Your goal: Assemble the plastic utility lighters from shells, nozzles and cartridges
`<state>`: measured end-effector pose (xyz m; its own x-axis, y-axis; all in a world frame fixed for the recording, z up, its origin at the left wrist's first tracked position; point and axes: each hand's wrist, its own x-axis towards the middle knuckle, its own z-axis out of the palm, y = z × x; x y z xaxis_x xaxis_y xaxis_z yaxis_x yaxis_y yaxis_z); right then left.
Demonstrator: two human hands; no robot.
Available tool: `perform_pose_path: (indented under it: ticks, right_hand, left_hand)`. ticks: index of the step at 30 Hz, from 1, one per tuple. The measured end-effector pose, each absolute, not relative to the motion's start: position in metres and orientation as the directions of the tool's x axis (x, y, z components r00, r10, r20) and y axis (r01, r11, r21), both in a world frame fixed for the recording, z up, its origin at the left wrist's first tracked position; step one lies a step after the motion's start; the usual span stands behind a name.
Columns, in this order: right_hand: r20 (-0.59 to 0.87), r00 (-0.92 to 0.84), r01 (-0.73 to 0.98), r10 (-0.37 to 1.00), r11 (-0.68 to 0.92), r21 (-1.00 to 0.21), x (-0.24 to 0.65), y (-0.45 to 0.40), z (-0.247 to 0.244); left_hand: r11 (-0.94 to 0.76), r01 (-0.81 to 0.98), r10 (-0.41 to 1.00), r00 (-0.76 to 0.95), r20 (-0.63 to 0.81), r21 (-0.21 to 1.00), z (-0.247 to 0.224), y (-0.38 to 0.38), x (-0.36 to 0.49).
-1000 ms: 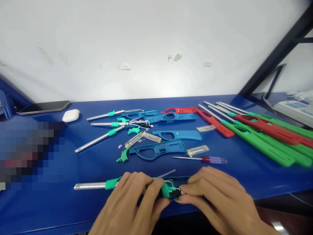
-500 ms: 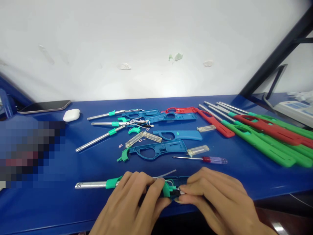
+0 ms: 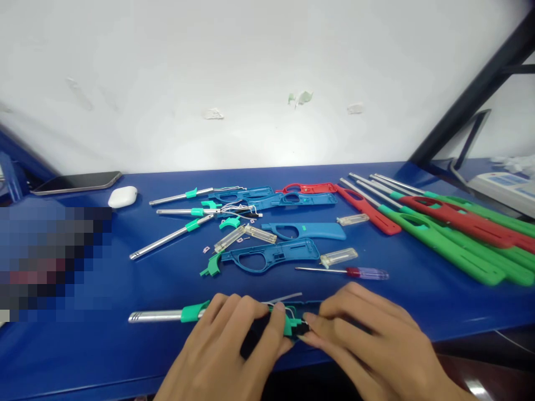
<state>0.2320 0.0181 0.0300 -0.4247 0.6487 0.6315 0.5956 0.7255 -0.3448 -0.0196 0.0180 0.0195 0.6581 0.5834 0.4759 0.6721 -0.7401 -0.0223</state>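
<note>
Close to the table's front edge, a taken-apart lighter lies with its silver tube (image 3: pixel 154 317) and green collar (image 3: pixel 193 312) pointing left. My left hand (image 3: pixel 228 345) covers its middle, fingers closed on the green trigger (image 3: pixel 291 326). The thumb and forefinger of my right hand (image 3: pixel 371 340) pinch at the end of a small black igniter (image 3: pixel 301 329) against the trigger. Thin white wires (image 3: pixel 279 302) run above these parts. Behind the hands shows the edge of a blue shell half (image 3: pixel 311 304); most of it is hidden.
Blue shell halves (image 3: pixel 298 248), clear fuel tanks (image 3: pixel 339 257), loose tubes (image 3: pixel 169 238) and green triggers (image 3: pixel 212 265) lie behind the hands. A screwdriver (image 3: pixel 368 273) is nearby. Whole green and red lighters (image 3: pixel 455 245) are piled at right. A white case (image 3: pixel 122 196) and phone (image 3: pixel 77 182) sit back left.
My right fingertips have shifted slightly left, nearer the trigger, and now cover the white end of the black igniter. My left thumb has moved a little on the trigger.
</note>
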Motion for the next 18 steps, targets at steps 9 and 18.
perform_pose_path:
  ticks: [9, 18]
  right_hand:
    - [0.653, -0.457, 0.646, 0.605, 0.730, -0.224, 0.2338, 0.0161, 0.0344]
    - [0.617, -0.501, 0.646, 0.607, 0.737, -0.200, 0.2357, 0.0162, 0.0387]
  left_hand:
    - [-0.740, 0.669, 0.569, 0.679, 0.464, -0.071, 0.0234, 0.0140, -0.0218]
    - [-0.744, 0.666, 0.565, 0.670, 0.482, -0.053, 0.0170, 0.0175, -0.0226]
